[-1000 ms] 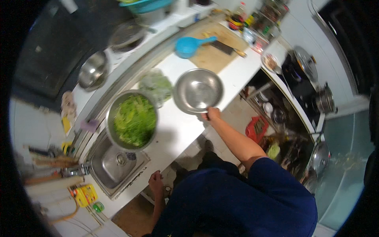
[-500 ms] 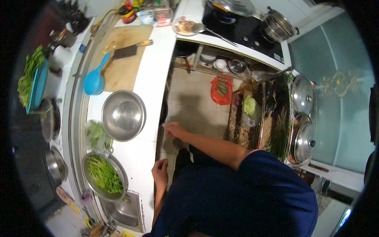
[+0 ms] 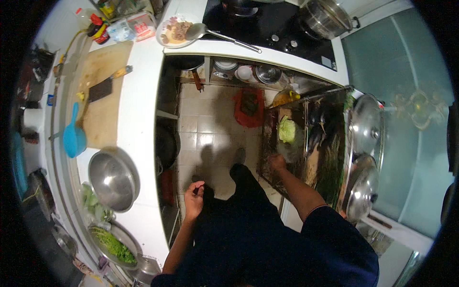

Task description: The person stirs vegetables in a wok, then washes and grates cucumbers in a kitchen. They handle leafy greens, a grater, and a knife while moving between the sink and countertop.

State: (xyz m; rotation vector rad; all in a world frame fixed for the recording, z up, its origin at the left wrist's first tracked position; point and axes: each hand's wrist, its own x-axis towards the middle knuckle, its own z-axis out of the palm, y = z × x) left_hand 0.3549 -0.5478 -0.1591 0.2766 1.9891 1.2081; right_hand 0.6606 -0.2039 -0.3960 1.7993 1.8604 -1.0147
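My left hand point(image 3: 193, 203) hangs over the floor beside the counter, its fingers curled in. Whatever lies inside them, if anything, cannot be made out. Over the near left edge of the vegetable rack my right hand point(image 3: 277, 163) is reaching down, its fingers dim and smeared. Just beyond it on the rack sits a pale green cabbage point(image 3: 287, 129). Clear plastic lies near the cabbage. Dark eggplants point(image 3: 316, 131) and long green stalks point(image 3: 331, 165) fill the rack farther right.
The white counter point(image 3: 138, 105) carries a steel bowl point(image 3: 113, 179), a blue ladle point(image 3: 74, 136), a cleaver point(image 3: 101, 91) on a cutting board point(image 3: 95, 126) and a basin of greens point(image 3: 114, 246). A red bag point(image 3: 248, 107) rests on the floor. Lidded pots point(image 3: 362, 184) stand right, a stove point(image 3: 267, 28) ahead.
My body has turned and shifted right, away from the counter. My right hand has swung from the counter's edge to the rack. My left hand stays low with curled fingers.
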